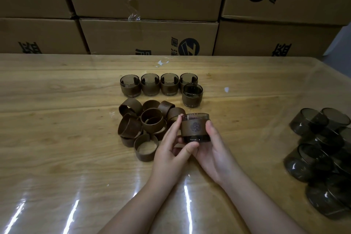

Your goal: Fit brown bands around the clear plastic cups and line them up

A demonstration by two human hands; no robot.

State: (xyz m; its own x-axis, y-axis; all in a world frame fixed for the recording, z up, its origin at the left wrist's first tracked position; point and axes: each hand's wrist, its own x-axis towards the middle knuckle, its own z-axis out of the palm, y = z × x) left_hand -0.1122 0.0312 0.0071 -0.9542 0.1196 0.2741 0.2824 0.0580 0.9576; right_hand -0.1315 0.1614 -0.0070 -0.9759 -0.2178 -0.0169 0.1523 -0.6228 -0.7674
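Brown band (193, 129) sits round the cup (197, 139), gripped by left hand (171, 148) and right hand (215, 150). Level it between your fingers (209, 126) before placing.

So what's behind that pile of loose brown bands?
A row of four smoky clear plastic cups wearing brown bands, with a fifth banded cup in front of the rightmost, partly covering it. Stacked cardboard boxes stand farther back.

Dim, warm light; white glare streaks on glossy table (57, 167) near cam, edges bowed w/ wide-angle distortion.
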